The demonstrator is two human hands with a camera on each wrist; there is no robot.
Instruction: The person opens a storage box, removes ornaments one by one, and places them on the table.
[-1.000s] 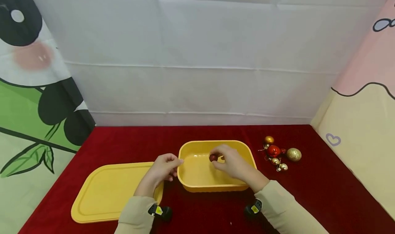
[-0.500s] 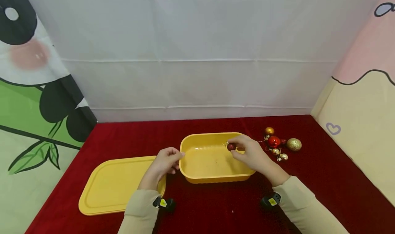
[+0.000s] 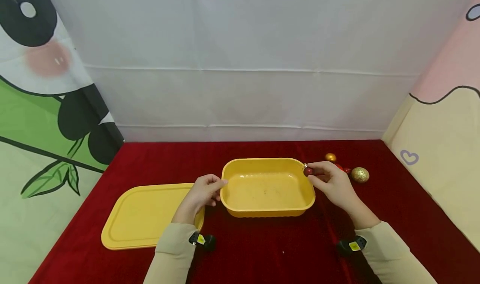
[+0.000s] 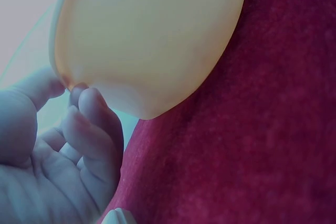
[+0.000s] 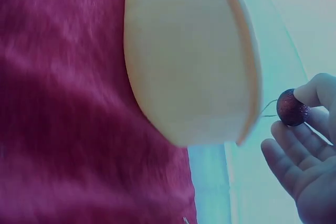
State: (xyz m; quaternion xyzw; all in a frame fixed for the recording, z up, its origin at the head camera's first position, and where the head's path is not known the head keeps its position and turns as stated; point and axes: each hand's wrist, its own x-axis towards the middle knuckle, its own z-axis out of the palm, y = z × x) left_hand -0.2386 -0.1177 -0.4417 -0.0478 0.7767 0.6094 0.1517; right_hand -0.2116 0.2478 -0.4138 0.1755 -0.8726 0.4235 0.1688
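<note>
A yellow plastic box (image 3: 268,192) stands on the red cloth, its open top facing up. My left hand (image 3: 202,194) pinches its left rim between thumb and fingers; the left wrist view shows this grip on the box wall (image 4: 157,40) from below. At the right rim, my right hand (image 3: 337,186) holds a small dark red Christmas bauble (image 3: 308,171) by the fingertips. In the right wrist view the bauble (image 5: 291,108) is raised beside the box, with a thin thread loop reaching toward the rim. My right hand hides part of the ornaments behind it.
A yellow lid (image 3: 150,215) lies flat at the left, partly under my left forearm. To the right are a gold bauble (image 3: 331,157), a glittery gold ball (image 3: 360,175) and a small red bauble (image 3: 346,170). A white cloth wall (image 3: 255,100) rises behind the table.
My right hand has moved right with the dark red bauble, from over the box's middle to its right rim, now covering some ornaments. My left hand keeps its hold on the rim.
</note>
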